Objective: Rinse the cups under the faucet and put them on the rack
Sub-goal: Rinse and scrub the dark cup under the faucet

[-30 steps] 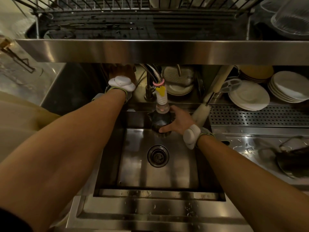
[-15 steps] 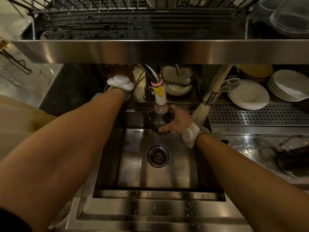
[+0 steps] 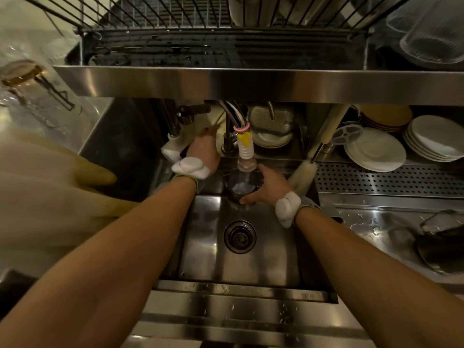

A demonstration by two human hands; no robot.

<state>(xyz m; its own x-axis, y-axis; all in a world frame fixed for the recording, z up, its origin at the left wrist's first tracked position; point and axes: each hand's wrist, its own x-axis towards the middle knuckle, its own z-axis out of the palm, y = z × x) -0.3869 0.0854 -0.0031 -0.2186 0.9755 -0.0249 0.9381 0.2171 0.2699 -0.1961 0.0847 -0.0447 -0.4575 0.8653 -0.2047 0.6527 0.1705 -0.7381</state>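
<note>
My right hand (image 3: pixel 270 188) grips a dark cup (image 3: pixel 241 188) from its right side and holds it upright at the back of the sink, right under the faucet nozzle (image 3: pixel 245 156). Water shows pale inside the cup. My left hand (image 3: pixel 204 153) hovers left of the faucet, just below a dark lever (image 3: pixel 194 110); its fingers are blurred and nothing is in it. The wire rack (image 3: pixel 175 23) sits on the steel shelf above the sink.
The sink (image 3: pixel 200 247) has a drain (image 3: pixel 239 236) at its middle. A bottle brush (image 3: pixel 301 173) leans at the right rim. Stacked plates (image 3: pixel 375 149) stand on the perforated drainboard, and a dark pan (image 3: pixel 442 249) lies on the right. An upturned glass (image 3: pixel 434 33) rests at the top right.
My left hand has come down and back from under the shelf, off the lever. Water now fills the cup, which my right hand keeps under the nozzle.
</note>
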